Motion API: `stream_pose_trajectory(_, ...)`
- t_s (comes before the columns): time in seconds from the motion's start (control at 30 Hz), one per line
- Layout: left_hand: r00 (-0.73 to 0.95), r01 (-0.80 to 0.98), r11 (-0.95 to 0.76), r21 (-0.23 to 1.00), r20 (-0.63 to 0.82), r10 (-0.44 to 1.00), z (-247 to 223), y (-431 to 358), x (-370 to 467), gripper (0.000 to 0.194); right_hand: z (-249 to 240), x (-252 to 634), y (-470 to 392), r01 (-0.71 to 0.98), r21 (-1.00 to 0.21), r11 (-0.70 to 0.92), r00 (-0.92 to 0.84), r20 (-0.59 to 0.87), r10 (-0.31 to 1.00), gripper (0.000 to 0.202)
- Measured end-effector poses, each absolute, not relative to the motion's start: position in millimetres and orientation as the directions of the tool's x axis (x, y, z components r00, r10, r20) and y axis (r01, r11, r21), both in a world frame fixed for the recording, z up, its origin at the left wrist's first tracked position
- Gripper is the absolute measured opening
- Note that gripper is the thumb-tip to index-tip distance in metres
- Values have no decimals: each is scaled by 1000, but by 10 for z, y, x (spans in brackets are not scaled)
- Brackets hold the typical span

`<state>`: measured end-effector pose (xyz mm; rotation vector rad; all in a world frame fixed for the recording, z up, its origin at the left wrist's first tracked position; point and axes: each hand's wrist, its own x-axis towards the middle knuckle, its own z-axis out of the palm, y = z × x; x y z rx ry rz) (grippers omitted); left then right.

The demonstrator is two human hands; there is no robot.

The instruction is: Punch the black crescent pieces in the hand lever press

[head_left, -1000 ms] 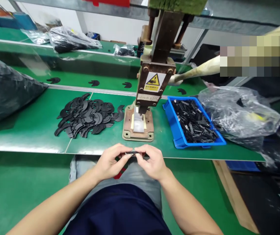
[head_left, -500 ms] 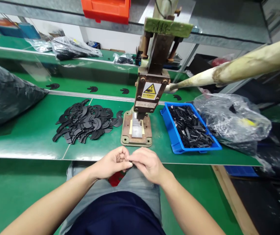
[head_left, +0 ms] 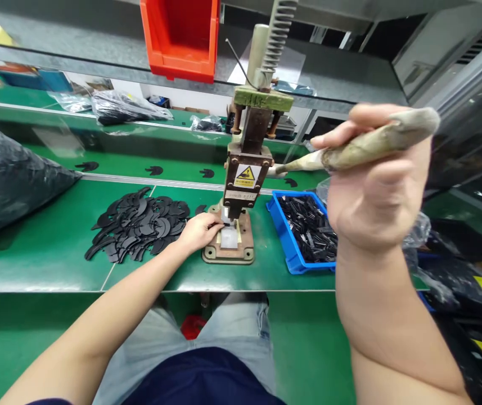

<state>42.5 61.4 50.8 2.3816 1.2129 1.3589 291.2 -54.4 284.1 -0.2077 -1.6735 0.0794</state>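
A hand-operated press [head_left: 244, 169] with a warning label stands on the bench. Reaching in from the left, my left hand [head_left: 201, 232] pinches a small black part [head_left: 226, 225] on the press's metal base [head_left: 229, 241], right under the ram [head_left: 235, 211]. Most of that part is hidden by fingers and ram. My right hand [head_left: 371, 185] is raised and closed around the press lever [head_left: 367, 147], palm up beneath it. Left of the press lies a heap of flat, curved black pieces [head_left: 139, 222].
A blue tray [head_left: 293, 263] of small black parts sits right of the press, beside clear plastic bags. A stuffed dark bag [head_left: 13, 180] lies at the left. Several black pieces [head_left: 154, 170] rest along the strip behind. An orange bin [head_left: 181, 64] hangs overhead.
My hands, together over my lap before, have parted. The left has brought the small black part under the ram; the right has risen to grip the lever. The view has shifted.
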Motion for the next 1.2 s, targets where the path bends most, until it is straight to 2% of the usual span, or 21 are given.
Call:
stream_pose_trajectory(0.13, 407, 550, -745, 376, 659, 633, 577, 636, 455, 17, 2749, 2826, -567, 87, -201, 976, -50, 977, 206, 21)
stream_pose_trajectory(0.3, 422, 529, -756, 386, 653, 629, 579, 619, 456, 20, 2130, 2829, -690, 158, -166, 973, -14, 985, 170, 29)
stream_pose_trajectory(0.43, 409, 533, -739, 412, 639, 651, 568, 570, 469, 22, 1566, 2916, -748, 290, -162, 943, -76, 979, 191, 21)
stream_pose_trajectory(0.53, 427, 568, -707, 421, 584, 691, 635, 583, 387, 24, 1343, 2953, -703, 313, -135, 940, -60, 985, 162, 18)
stream_pose_trajectory(0.63, 351, 728, -578, 368, 524, 776, 771, 737, 142, 29, 1299, 2943, -644, 279, -98, 955, -23, 994, 109, 18)
stream_pose_trajectory(0.73, 193, 900, -346, 266, 467, 863, 906, 996, -162, 34, 1314, 2926, -617, 267, -91, 959, -7, 995, 96, 18)
stream_pose_trajectory(0.83, 139, 962, -207, 176, 334, 932, 972, 1229, -307, 37, 1311, 2920, -615, 269, -105, 957, 1, 994, 108, 18)
stream_pose_trajectory(1.0, 171, 978, -189, 86, 188, 967, 997, 1372, -131, 50, 1296, 2927, -619, 276, -104, 956, 3, 994, 108, 18)
stream_pose_trajectory(1.2, 221, 972, -232, 42, 178, 959, 999, 1163, -66, 52, 1308, 2933, -632, 282, -109, 953, -8, 993, 116, 19)
